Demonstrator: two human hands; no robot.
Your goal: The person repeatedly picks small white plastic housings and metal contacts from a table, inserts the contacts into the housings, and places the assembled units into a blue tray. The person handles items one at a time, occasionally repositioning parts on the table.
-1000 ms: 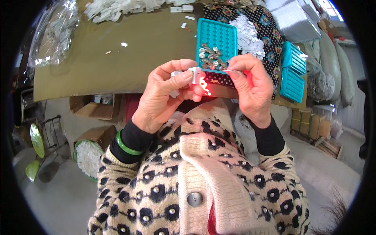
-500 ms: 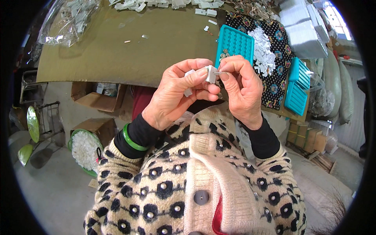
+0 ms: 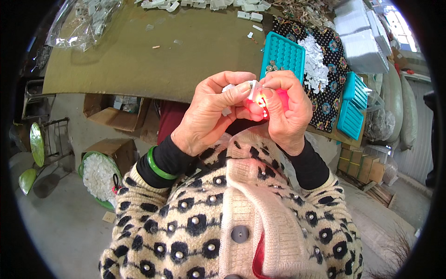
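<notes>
Both hands meet over the table's near edge. My left hand (image 3: 204, 104) grips a small white plastic casing (image 3: 252, 89) between thumb and fingers, with another white piece (image 3: 226, 111) tucked against its palm. Fingers and thumb pinched, my right hand (image 3: 290, 111) works against the casing's right side; what it pinches is hidden. A bright red light (image 3: 261, 99) glows between the hands and reddens the fingers. Just beyond is a teal tray (image 3: 289, 52) with round cups and several small metallic round pieces (image 3: 271, 67). White flat pieces (image 3: 314, 65) lie heaped beside it.
A patterned black cloth (image 3: 335, 51) lies under the heap. White stacked trays (image 3: 360, 46) and smaller teal trays (image 3: 351, 117) are at right. A clear plastic bag (image 3: 76, 35) sits far left; a green basket of white pieces (image 3: 99, 179) stands on the floor.
A red light has come on between my hands. The casing has turned slightly, and the thin strip seen at my right fingertips no longer shows. The whole view has shifted a little.
</notes>
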